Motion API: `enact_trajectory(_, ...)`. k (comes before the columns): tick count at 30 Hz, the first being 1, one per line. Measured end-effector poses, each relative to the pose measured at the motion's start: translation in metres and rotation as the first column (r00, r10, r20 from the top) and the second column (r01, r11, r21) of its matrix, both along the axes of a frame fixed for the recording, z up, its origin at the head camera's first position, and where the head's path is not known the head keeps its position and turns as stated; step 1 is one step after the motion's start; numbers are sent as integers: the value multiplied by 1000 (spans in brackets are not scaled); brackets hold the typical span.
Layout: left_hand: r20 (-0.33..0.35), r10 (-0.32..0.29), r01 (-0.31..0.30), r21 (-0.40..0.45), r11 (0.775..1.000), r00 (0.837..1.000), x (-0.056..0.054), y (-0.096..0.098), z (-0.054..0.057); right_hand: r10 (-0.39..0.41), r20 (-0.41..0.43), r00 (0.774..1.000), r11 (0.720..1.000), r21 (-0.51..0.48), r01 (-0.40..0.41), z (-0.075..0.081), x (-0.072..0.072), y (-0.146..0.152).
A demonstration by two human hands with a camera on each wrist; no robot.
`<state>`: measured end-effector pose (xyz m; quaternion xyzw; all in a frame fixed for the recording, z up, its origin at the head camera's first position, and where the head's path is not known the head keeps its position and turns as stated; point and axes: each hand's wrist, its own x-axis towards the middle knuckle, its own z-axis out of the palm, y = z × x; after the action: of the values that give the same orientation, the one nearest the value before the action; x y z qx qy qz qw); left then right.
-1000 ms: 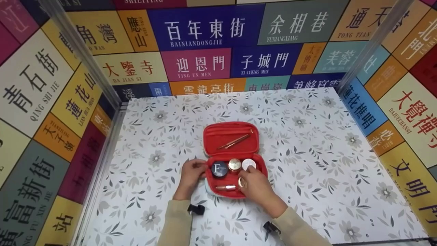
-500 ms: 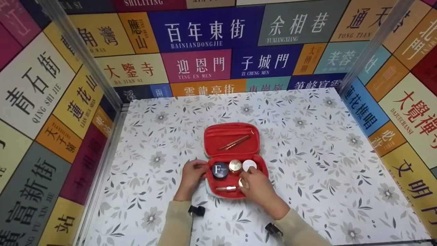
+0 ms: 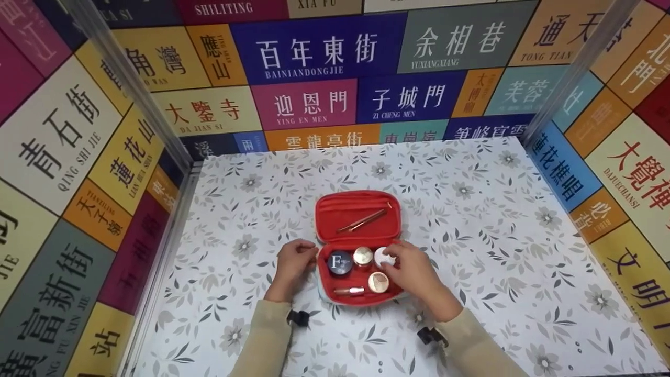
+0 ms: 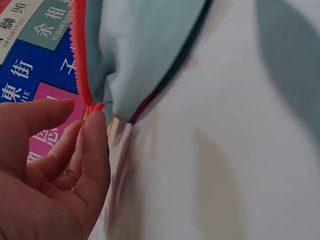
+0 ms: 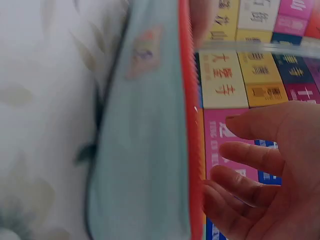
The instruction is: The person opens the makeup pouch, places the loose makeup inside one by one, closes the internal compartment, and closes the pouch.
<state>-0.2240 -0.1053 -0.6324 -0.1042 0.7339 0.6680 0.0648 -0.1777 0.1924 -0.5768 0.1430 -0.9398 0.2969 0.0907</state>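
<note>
**Case (image 3: 340, 209) lying open on counter (image 3: 251, 209)**

Left hand (image 3: 294, 261) is pinching the case's left edge. Right hand (image 3: 416, 267) is touching the white jar (image 3: 382, 256); cannot tell whether gripping. White jar is sitting inside, back right, beside the gold jar (image 3: 363, 256); compact (image 3: 378, 283) is lying just in front.

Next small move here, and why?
I'd probably settle the right hand's thumb and finger into a pinch on the white disc: in the head view they lie at its right edge, and the left hand seems to pinch the case at its left rim, which may steady it. Whether the right hand already grips isn't clear.
</note>
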Motion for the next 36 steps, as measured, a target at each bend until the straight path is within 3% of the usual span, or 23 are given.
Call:
enact_trajectory(4, -37, -19, 17, -41, 999, 999, -14, 3, 9, -107, 49, 993, 988, -105, 112, 5, -36, 21)
enact_trajectory(7, -70, -44, 33, -143, 989, 997, -27, 6, 15, -191, 104, 976, 964, -170, 207, 0, -66, 35)
enact_trajectory(12, -92, -70, 29, -381, 924, 993, -49, 12, 22, -278, 227, 933, 925, -198, 323, -18, -109, 47)
enact_trajectory(17, -81, -84, 36, -471, 881, 993, -67, 18, 23, -240, 389, 889, 912, -224, 344, -31, -136, 48)
enact_trajectory(20, -80, -77, 28, -487, 873, 994, -74, 21, 26, -165, 468, 868, 896, -297, 331, -34, -146, 45)
enact_trajectory(23, -60, -60, 22, -495, 869, 996, -80, 23, 27, -93, 525, 846, 859, -387, 335, -33, -151, 43)
enact_trajectory(29, -27, -50, 29, -519, 854, 998, -85, 24, 25, -1, 563, 827, 792, -504, 345, -26, -153, 43)
enact_trajectory(33, -45, -63, 29, -539, 842, 997, -84, 22, 28, 36, 567, 823, 785, -526, 328, -20, -151, 43)
enact_trajectory(36, -84, -83, 21, -569, 822, 993, -82, 20, 35, 50, 547, 836, 789, -535, 303, -14, -148, 41)
